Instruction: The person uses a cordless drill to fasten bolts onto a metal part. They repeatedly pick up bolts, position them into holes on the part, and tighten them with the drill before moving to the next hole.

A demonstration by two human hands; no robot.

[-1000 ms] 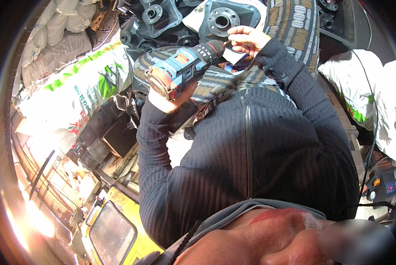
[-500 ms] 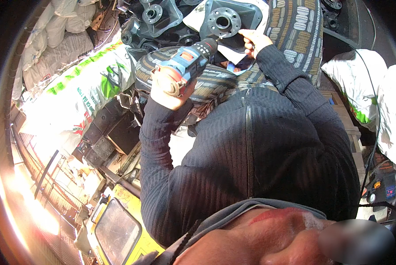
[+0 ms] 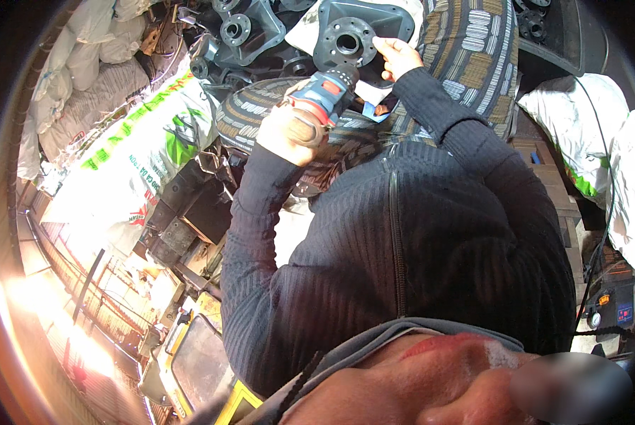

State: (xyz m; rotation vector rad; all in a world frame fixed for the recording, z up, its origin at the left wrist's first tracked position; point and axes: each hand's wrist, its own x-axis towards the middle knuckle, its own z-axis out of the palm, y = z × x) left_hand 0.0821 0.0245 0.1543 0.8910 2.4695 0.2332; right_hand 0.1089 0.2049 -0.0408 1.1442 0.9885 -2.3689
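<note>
Grey cast metal – the flanged hub plate (image 3: 363,32) lies at the top of the view against a striped woven mat (image 3: 473,42). It looks heavy, stiff and hard-edged, best held by its rim. The right hand (image 3: 397,55) rests its fingers on that rim, not clenched. The left hand (image 3: 289,131) is wrapped tight round the grip of a blue cordless drill (image 3: 328,92) – nose aimed at the plate. More dark castings (image 3: 243,32) crowd the left; printed sacks (image 3: 133,149) and a white bag (image 3: 579,120) hem the sides.
</note>
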